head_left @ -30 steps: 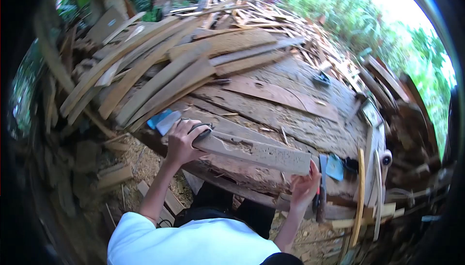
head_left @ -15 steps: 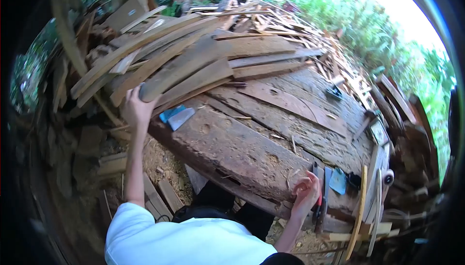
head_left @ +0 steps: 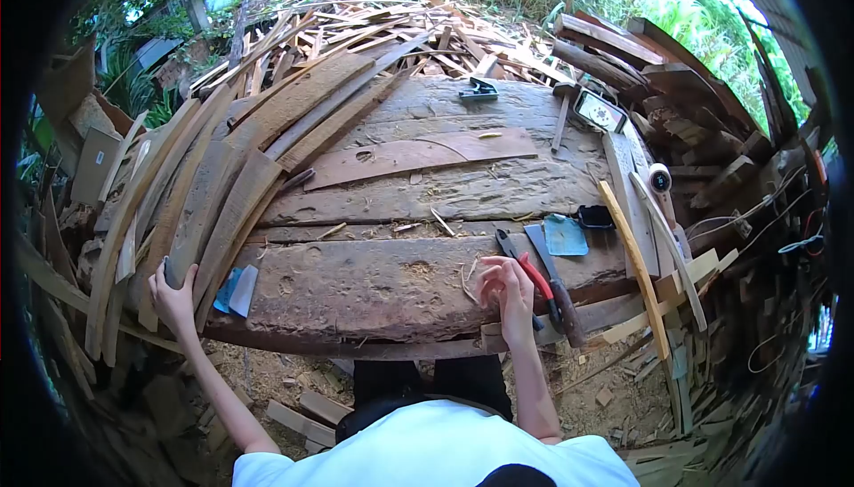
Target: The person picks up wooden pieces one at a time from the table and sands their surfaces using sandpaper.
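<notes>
On the left, my left hand (head_left: 174,298) is closed round the near end of a greyish board (head_left: 201,204), which lies among other long boards at the left of the wooden bench (head_left: 356,296). A blue and whitish piece (head_left: 236,291) rests just right of that hand. My right hand (head_left: 508,291) is raised over the bench's front part, fingers curled but apart, with nothing in it. Beside it lie red-handled pliers (head_left: 533,275) and a blade with a brown handle (head_left: 560,296). A light blue piece (head_left: 565,235) is a little farther back.
A thin curved plank (head_left: 422,156) lies mid-bench. Behind it are a dark clamp-like tool (head_left: 479,90), a hammer (head_left: 562,115) and a phone-like device (head_left: 600,112). Long wooden strips (head_left: 636,269) jut over the right front edge. Scrap wood (head_left: 382,20) is heaped behind.
The holed board held in front of me one second ago has gone to the boards at the left, my left hand moving with it. My right hand has let go of it. The view has turned.
</notes>
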`<state>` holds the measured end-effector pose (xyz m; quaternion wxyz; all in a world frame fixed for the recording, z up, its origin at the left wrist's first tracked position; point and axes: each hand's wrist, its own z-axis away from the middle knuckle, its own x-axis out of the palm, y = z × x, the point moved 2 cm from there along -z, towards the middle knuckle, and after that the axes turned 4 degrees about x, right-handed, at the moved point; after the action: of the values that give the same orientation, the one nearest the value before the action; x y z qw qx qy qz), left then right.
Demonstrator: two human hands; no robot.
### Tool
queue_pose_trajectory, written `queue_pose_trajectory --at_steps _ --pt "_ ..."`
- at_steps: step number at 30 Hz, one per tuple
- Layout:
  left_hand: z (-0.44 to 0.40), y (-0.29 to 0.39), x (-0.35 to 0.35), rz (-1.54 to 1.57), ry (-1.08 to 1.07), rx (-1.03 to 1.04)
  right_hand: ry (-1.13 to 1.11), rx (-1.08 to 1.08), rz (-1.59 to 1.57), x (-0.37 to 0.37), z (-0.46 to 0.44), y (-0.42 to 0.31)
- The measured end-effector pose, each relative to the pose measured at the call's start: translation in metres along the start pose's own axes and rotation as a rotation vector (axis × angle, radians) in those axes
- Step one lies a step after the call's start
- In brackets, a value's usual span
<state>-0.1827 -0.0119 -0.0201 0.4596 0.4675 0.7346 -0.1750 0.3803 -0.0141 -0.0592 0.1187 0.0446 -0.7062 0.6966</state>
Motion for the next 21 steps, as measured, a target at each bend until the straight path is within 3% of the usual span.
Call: queue_pose_trajectory --at_steps 8,13,18,19,21 --pt "0.011 -0.007 0.007 0.089 0.144 0.203 -0.016 -0.025 0.014 0.001 0.0 0.0" --pt "0.011 -0.017 -0.006 0.236 0.616 0.115 -0.002 -0.053 -0.014 -0.002 0.003 0.0" --pt "0.036 0.02 -0.024 0.308 0.682 0.257 0.075 -0.167 0.069 -0.015 0.021 -0.03" --pt "0.044 0.027 -0.024 0.29 0.676 0.34 0.14 -0.193 0.176 -0.02 0.028 -0.043" --pt "0.056 0.037 -0.02 0.412 0.656 0.31 0.29 -0.31 0.324 -0.041 0.039 -0.064"
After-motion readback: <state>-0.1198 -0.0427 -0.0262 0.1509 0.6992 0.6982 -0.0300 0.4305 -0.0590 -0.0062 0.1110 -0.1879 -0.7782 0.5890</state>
